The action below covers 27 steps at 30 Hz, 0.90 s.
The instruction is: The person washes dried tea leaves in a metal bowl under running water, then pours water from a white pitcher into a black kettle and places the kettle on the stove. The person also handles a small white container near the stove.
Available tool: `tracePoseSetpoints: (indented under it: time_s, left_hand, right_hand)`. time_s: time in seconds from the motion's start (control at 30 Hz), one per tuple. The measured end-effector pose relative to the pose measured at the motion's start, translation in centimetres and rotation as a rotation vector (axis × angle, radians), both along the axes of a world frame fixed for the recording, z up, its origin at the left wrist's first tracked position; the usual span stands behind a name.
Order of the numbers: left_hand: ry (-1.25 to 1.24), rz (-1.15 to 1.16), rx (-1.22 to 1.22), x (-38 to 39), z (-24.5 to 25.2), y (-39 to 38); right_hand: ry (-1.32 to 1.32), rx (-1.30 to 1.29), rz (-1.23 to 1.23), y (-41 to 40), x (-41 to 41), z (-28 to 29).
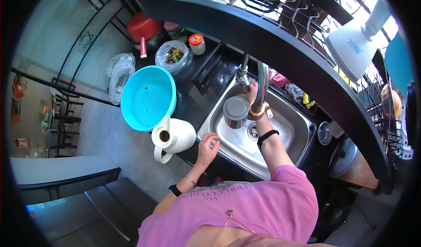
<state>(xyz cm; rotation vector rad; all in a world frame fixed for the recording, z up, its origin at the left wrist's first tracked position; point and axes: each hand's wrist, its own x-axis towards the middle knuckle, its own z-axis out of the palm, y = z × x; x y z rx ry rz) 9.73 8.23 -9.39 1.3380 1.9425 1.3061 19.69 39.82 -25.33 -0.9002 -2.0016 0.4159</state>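
My right arm reaches over the stainless steel sink (289,132), and my right hand (252,91) is beside the base of the faucet (261,82). The faucet's spout partly covers that hand, so I cannot tell whether it grips anything. In the sink's left part is a metal container with a grey top (236,108). My left hand (208,149) hovers by the sink's near-left corner, fingers bent and apart, holding nothing. To its left, a white thermos jug (182,135) stands upright with its mouth uncovered and its handle towards me.
A blue plastic basin (148,99) sits on the black counter. Behind it are a plastic bag of food scraps (174,56), a red-lidded jar (197,44) and a red pot (144,26). A dark shelf (263,23) overhangs the sink. A pot lid (343,158) lies right.
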Motion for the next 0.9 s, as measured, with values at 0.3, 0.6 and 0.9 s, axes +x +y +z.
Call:
tracePoseSetpoints:
  time_s: [0.3, 0.6, 0.9]
  left_hand:
    - [-0.02, -0.036, -0.076, -2.2, -1.3, -3.0]
    - [-0.044, 0.047, -0.1, -2.6, -2.1, -6.0]
    - [-1.324, 0.174, -0.484, -2.6, -6.1, -3.7]
  right_hand:
    - [0.098, -0.063, 0.125, -3.2, -9.5, 3.5]
    - [-0.279, -0.122, -0.155, -3.6, -13.6, 3.7]
    - [-0.411, -1.076, 0.413, -22.9, -1.6, 5.3]
